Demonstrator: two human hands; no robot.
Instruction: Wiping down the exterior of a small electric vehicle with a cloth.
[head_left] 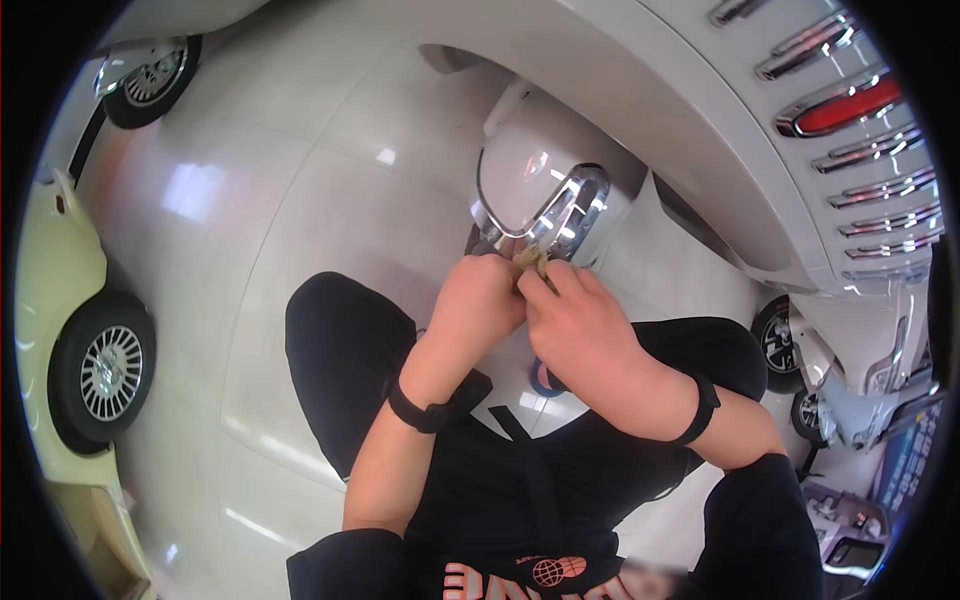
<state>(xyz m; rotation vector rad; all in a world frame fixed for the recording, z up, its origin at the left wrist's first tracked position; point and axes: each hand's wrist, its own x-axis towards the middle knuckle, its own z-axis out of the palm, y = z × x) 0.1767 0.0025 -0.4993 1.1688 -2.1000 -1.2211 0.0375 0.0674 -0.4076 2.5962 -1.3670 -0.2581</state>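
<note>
My left hand (482, 298) and my right hand (582, 318) meet in front of a white fender (530, 170) with chrome trim. Pinched between their fingertips is a small, crumpled yellowish-green piece (533, 259); its kind is not clear. Both hands are closed, with the backs facing up and most fingertips hidden. Just beyond them, a curved chrome bar (578, 212) rises along the fender's lower edge. Whether the fingers also touch the chrome cannot be made out.
A large white vehicle body (690, 120) with chrome strips and a red lamp (850, 106) overhangs at the upper right. Along the left stands a pale yellow vehicle (60, 250) with a spoked wheel (112, 372). My bent knees flank the hands above a glossy tiled floor (235, 250).
</note>
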